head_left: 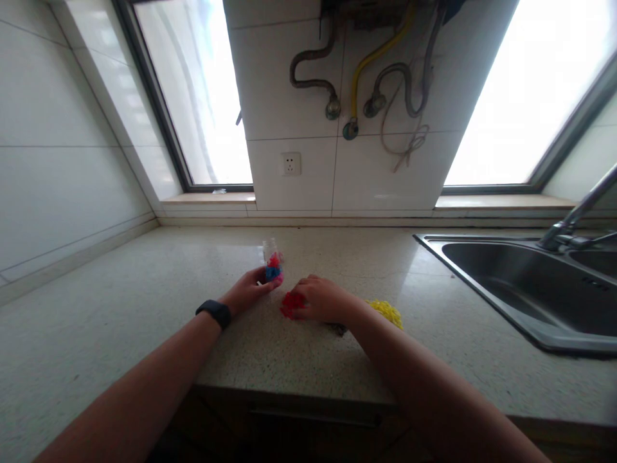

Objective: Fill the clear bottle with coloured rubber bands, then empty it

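My left hand (250, 287) is closed round the lower part of a small clear bottle (268, 247), which stands upright on the counter. Layers of pink, blue and red bits show inside it. Just to the right, my right hand (315, 298) is over a pile of small red pieces (290, 305), its fingers curled into them. What exactly these pieces are is too small to tell. Partly behind my right forearm lies a heap of small yellow pieces (387, 313). Some dark bits (340, 329) show below my right wrist, mostly hidden by the arm.
The pale speckled counter (144, 308) ends at a front edge close to me. A steel sink (482, 283) with a faucet (559, 235) is set in on the right. On the tiled back wall are a socket (291, 163) and several pipes, between two windows.
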`<state>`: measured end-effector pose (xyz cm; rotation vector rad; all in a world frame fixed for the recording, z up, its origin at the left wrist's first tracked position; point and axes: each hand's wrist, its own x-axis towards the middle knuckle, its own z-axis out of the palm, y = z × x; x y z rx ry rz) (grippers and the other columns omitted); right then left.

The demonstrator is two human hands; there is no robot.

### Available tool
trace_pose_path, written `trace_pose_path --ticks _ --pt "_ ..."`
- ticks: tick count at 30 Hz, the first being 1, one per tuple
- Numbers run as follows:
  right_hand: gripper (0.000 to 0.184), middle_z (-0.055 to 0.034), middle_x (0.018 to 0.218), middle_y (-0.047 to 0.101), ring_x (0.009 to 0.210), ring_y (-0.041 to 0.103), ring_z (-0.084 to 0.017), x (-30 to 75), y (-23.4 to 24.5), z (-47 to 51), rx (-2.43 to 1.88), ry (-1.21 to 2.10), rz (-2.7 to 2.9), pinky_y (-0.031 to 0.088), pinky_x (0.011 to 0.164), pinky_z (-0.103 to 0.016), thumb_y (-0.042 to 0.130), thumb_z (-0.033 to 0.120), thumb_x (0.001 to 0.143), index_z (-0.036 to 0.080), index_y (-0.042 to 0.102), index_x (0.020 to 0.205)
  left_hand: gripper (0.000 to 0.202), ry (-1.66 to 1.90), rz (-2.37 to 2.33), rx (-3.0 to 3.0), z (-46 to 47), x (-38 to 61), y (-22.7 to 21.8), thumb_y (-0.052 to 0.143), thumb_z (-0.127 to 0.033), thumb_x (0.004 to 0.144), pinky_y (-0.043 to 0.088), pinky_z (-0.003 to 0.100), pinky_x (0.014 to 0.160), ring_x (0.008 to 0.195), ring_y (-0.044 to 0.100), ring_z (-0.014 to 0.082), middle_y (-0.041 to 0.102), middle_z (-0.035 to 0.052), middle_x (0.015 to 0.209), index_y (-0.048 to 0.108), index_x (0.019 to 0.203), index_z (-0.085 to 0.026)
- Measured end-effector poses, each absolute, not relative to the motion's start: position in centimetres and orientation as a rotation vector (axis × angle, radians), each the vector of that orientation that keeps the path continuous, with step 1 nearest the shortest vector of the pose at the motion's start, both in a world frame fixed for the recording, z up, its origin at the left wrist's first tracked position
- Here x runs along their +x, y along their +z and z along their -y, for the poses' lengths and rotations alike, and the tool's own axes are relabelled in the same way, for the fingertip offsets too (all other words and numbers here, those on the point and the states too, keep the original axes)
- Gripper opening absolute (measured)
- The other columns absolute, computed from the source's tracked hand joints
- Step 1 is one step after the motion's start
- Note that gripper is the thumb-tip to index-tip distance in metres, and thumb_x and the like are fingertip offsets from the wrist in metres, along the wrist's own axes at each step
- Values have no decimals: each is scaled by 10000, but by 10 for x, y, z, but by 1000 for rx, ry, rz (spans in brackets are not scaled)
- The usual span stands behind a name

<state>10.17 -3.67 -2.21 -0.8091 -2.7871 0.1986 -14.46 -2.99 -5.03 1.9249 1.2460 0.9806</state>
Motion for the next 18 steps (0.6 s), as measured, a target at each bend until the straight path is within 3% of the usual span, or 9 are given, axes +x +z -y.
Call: trace_pose_path --ticks 8,18 --pt "268 -90 963 716 857 638 -193 99 -28 28 -839 428 2673 444 793 -288 697 272 805 161 724 1048 416 970 -1248 2006 23 -143 -53 606 -476 853 447 305 723 841 588 194 700 66 985 660 1121 -162" --pt "279 -89 978 743 838 667 -167 86 -34 16 -969 586 2479 467 753 -260 636 301 873 150 716 1094 425 1055 -1221 2036 19 -152 -54 603 -468 853 454 312 759 833 570 179 686 68 964 659 1137 -156"
